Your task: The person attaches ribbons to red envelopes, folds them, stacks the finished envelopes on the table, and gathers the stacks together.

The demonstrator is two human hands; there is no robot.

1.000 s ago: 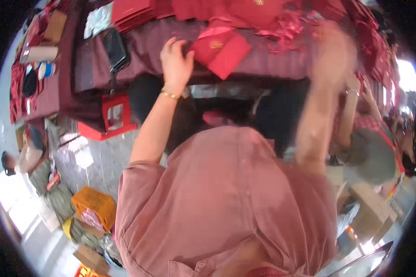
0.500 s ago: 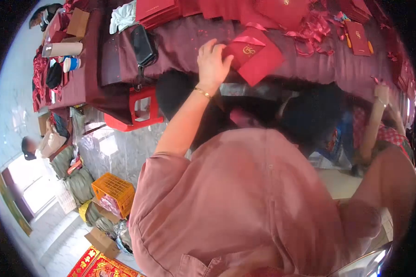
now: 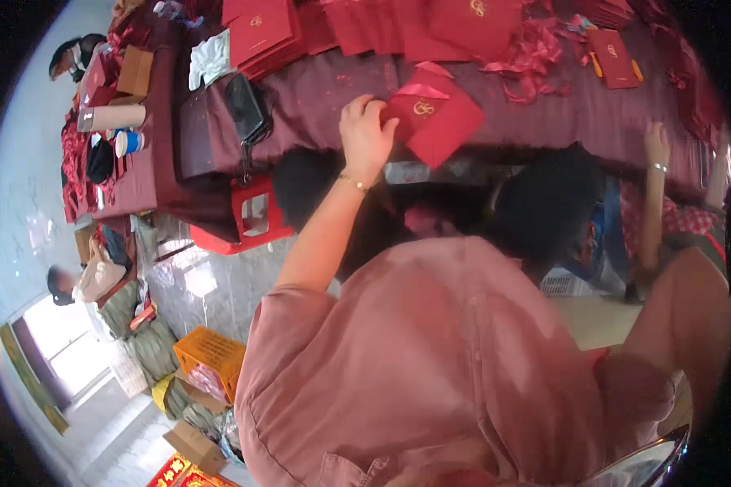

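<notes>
My left hand (image 3: 367, 136), with a gold bracelet on its wrist, is at the left edge of a flat red paper gift bag (image 3: 440, 126). Its fingers are curled and the thumb presses against the edge. The bag lies tilted at the table's front edge, with a gold logo and a pink ribbon near its top. My right arm, in a pink sleeve (image 3: 674, 308), reaches out to the right side, and no hand of mine shows there.
The cloth-covered table (image 3: 333, 105) carries stacked red bags (image 3: 256, 36), pink ribbons (image 3: 536, 61), a black pouch (image 3: 248, 109) and a white glove (image 3: 209, 61). At right, another person's hand (image 3: 658, 144) wears a silver bracelet. A red stool (image 3: 244, 219) and an orange crate (image 3: 207, 357) stand left.
My view has shifted, so the table appears lower. My left fingers are more curled at the bag's edge. The other person's two hands, close together before, have moved apart.
</notes>
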